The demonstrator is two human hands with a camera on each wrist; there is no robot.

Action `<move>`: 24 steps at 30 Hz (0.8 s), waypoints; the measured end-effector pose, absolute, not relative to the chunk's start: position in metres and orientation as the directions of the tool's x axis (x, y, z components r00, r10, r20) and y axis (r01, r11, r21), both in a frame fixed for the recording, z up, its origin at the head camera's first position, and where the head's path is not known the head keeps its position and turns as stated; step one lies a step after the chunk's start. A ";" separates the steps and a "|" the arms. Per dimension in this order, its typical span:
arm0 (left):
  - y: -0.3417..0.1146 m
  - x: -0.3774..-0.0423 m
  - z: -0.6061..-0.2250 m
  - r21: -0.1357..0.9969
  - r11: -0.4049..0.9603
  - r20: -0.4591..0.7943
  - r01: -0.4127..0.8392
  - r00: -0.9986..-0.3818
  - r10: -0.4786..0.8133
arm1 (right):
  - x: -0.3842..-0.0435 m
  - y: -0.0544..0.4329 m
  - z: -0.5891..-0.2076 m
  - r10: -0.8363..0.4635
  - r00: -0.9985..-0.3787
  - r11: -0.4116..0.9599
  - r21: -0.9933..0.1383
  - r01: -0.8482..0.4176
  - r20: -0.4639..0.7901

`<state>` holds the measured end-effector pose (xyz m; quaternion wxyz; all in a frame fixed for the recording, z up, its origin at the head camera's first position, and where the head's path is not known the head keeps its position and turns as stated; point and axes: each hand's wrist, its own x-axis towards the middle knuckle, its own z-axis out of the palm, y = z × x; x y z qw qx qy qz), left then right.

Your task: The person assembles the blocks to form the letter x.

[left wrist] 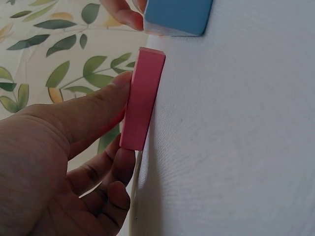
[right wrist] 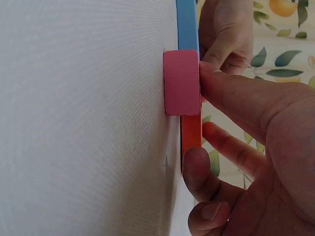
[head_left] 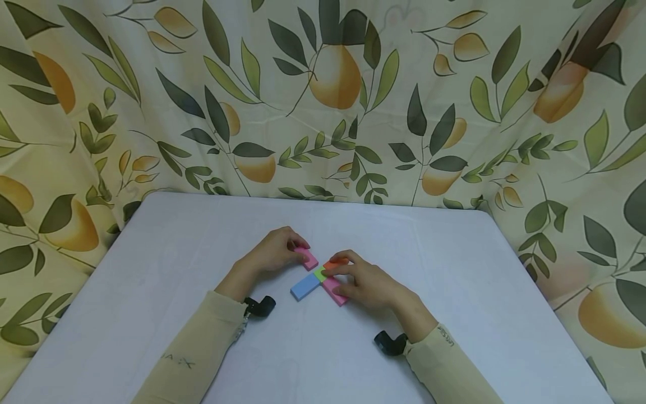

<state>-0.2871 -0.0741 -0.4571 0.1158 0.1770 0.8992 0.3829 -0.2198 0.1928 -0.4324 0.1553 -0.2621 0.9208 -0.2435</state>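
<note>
Near the table's middle, my left hand [head_left: 275, 251] pinches a pink block [head_left: 307, 258] between thumb and fingers; the left wrist view shows this pink block [left wrist: 142, 98] lengthwise. Close by, a blue block [head_left: 305, 287], a small green block [head_left: 320, 274], an orange block [head_left: 335, 264] and a second pink block [head_left: 335, 292] meet in a cross-like group with the green one at its centre. Over that group lies my right hand [head_left: 370, 283], its thumb touching the second pink block [right wrist: 182, 82] and its fingers spread over the green and orange blocks [right wrist: 191, 132]. These fingers partly hide the orange block.
A white cloth covers the table [head_left: 202, 224]. Behind and beside it hangs a curtain [head_left: 333, 129] with fruit and leaves printed on it. Black wrist cameras [head_left: 260, 306] stick out at both sleeve cuffs.
</note>
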 end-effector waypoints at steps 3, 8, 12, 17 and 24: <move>-0.074 -0.287 -0.456 0.736 0.638 -0.074 0.226 -0.910 0.408 | -0.220 0.193 -0.432 -0.561 -0.813 0.742 -0.530 -0.411 -0.155; -0.074 -0.286 -0.456 0.743 0.632 -0.076 0.221 -0.910 0.407 | -0.220 0.193 -0.431 -0.562 -0.812 0.741 -0.530 -0.412 -0.155; -0.074 -0.285 -0.456 0.741 0.634 -0.078 0.222 -0.909 0.409 | -0.219 0.193 -0.431 -0.562 -0.812 0.741 -0.532 -0.410 -0.157; -0.073 -0.286 -0.456 0.736 0.638 -0.078 0.226 -0.908 0.412 | -0.219 0.193 -0.431 -0.564 -0.811 0.739 -0.531 -0.414 -0.153; -0.073 -0.286 -0.457 0.737 0.636 -0.079 0.230 -0.905 0.418 | -0.219 0.193 -0.432 -0.565 -0.811 0.740 -0.529 -0.417 -0.151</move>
